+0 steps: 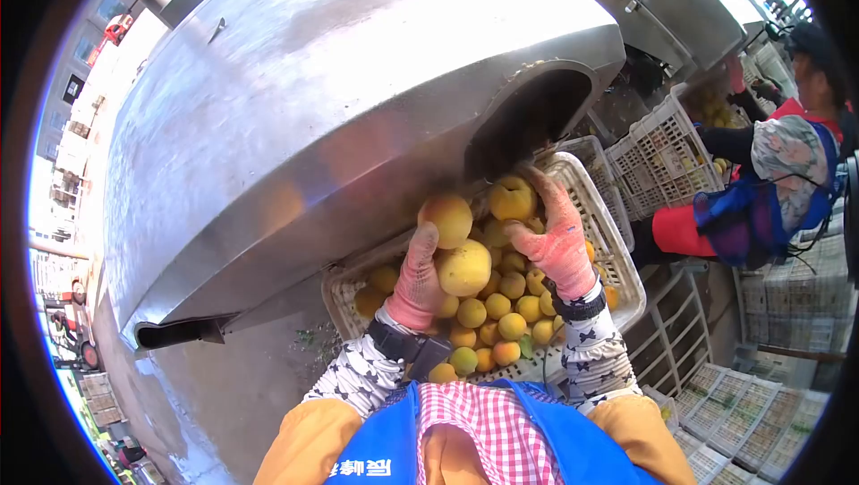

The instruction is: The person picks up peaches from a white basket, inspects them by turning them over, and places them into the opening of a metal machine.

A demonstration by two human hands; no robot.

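My left hand [419, 279], in a pink glove, is closed round two yellow-orange fruits [463, 268], one above the other. My right hand [559, 239], gloved alike, has its thumb and fingers round another yellow fruit [513, 198] just below the dark opening [528, 118] of the metal machine. Both hands are over a white plastic crate [633, 293] that holds several smaller yellow and orange fruits [512, 285]. A green leaf lies among the fruits near the crate's front side.
A large metal machine [358, 55] stands in front of me and to the left. At the right, a co-worker [787, 154] stands by another white crate [667, 158]. A metal rack [671, 324] and stacked crates [743, 413] are at the lower right.
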